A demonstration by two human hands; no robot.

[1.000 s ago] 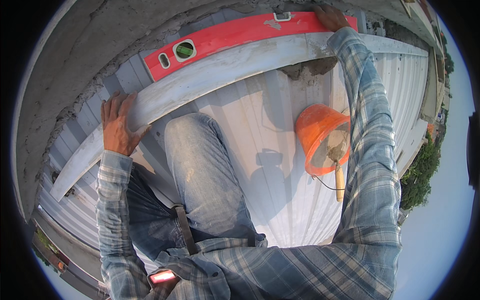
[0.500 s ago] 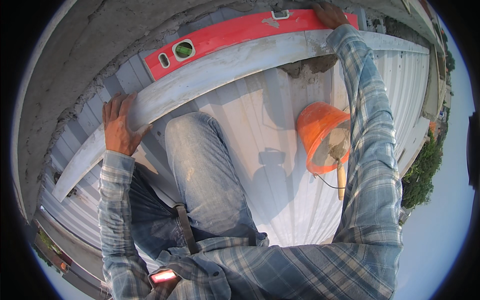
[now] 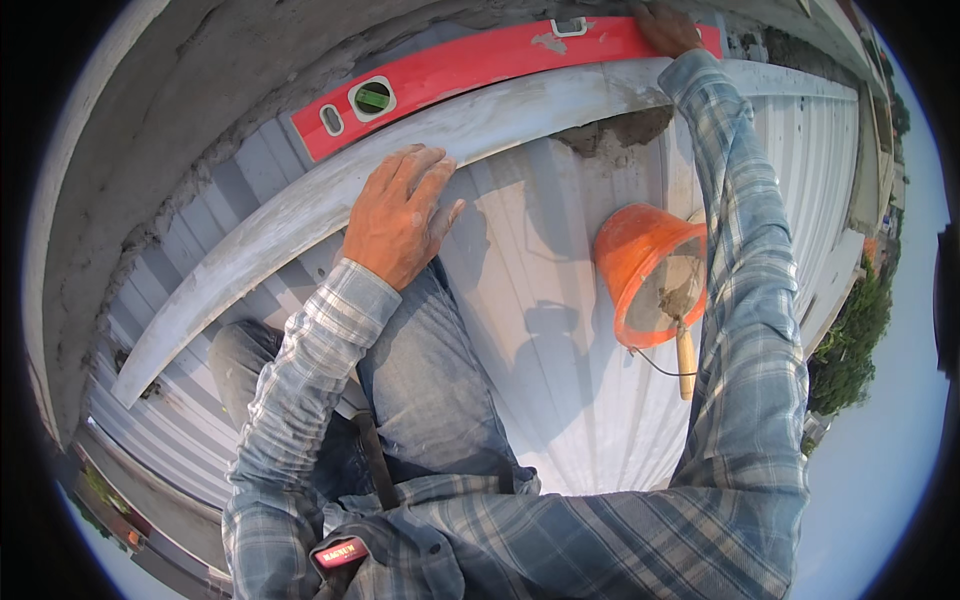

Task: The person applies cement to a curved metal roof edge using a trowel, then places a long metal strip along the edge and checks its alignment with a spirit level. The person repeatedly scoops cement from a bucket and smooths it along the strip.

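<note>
L grip [image 3: 400, 215] loose, fingers parted, over bar [image 3: 500, 110]; R grip [image 3: 667, 30] on R end of level [image 3: 470, 65], can't tell how closed. Level lies along bar's far side. Prob. light, stiff; vial [image 3: 374, 97] prob. fragile, hold nr ends. Bar prob. stiff, dusty-slick: hold wide.

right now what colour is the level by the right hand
The spirit level is red with pale-rimmed openings, best seen in the head view.
</note>
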